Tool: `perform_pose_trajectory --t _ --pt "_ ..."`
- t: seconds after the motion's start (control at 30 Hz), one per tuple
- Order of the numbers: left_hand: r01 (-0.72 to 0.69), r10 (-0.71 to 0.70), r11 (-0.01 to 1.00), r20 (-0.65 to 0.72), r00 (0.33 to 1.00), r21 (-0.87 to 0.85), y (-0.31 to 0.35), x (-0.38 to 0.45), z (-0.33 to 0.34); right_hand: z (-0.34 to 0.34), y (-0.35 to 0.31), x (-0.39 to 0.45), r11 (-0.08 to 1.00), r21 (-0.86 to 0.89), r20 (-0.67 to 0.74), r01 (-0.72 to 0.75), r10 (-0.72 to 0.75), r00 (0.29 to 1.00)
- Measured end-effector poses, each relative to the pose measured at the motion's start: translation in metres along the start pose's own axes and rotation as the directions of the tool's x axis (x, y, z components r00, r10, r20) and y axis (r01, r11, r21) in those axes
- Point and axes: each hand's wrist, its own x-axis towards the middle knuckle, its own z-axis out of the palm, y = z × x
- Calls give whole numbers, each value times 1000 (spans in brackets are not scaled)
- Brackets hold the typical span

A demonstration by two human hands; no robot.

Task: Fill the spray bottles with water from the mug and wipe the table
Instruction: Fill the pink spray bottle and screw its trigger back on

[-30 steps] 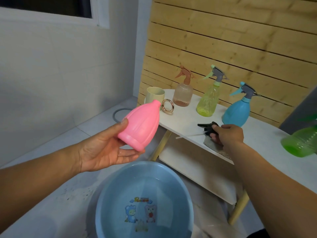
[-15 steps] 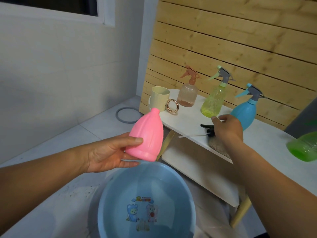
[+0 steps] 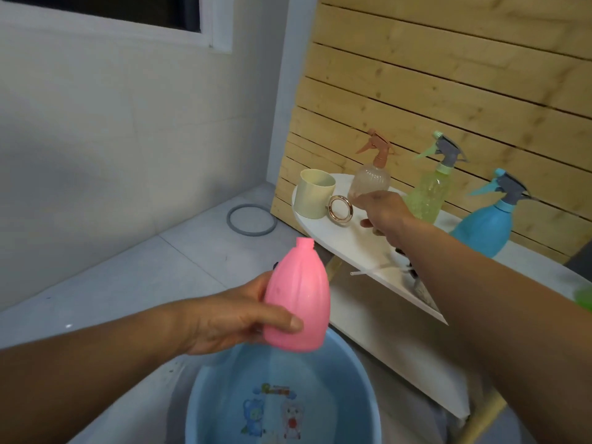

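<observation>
My left hand [image 3: 237,318] grips a pink spray bottle [image 3: 298,299] without its sprayer top, upright above a blue basin [image 3: 358,389]. A cream mug [image 3: 312,193] with a gold ring handle [image 3: 341,210] stands at the left end of the white table [image 3: 346,241]. My right hand [image 3: 382,213] hovers over the table just right of that handle, fingers loosely curled and holding nothing. Behind it stand a clear bottle with a brown sprayer [image 3: 371,174], a yellow-green bottle [image 3: 431,190] and a blue bottle [image 3: 485,225]. A black sprayer top with its white tube [image 3: 368,270] lies partly hidden under my right forearm.
A wooden slat wall [image 3: 448,78] backs the table. A grey ring [image 3: 252,219] lies on the tiled floor at the left. A lower white shelf [image 3: 384,357] sits under the tabletop. A grey cloth [image 3: 423,293] lies by the table's front edge, and a green bottle [image 3: 584,294] shows at the far right.
My right hand left the black sprayer top and moved left toward the mug's handle. My left hand turned the pink bottle upright and lowered it over the basin.
</observation>
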Motion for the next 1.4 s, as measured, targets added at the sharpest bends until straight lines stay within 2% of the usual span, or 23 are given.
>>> perform_pose_trajectory --t 0.2,0.43,0.57,0.67,0.83,0.93,1.13,1.23,1.4 --pt "-27 30 994 -28 999 110 -12 1 -5 31 -8 24 995 5 138 -104 102 985" --pt "-13 38 963 -88 995 270 -27 -5 -3 39 0 9 979 156 172 -133 106 979" --pt "-26 69 908 -88 994 419 -30 -16 -4 22 -6 -34 967 252 181 -39 -8 983" --pt "-59 114 864 -78 990 501 -33 -22 -4 8 -7 -76 967 253 197 36 -88 976" --pt "-110 177 855 -86 980 507 -57 -13 1 8 3 -139 985 131 145 113 -132 981" --pt "-108 198 867 -139 970 486 -102 -7 2 20 28 -167 985 104 143 140 -154 978" --pt "-3 161 884 -298 941 467 -189 -4 -5 52 105 -192 999 47 199 4 -13 980" --pt "-21 180 902 -333 926 431 -206 1 -11 65 146 -189 996 -12 220 -86 87 972" --pt "-42 218 899 -361 907 436 -219 18 -16 85 213 -177 958 -207 225 -197 242 944"
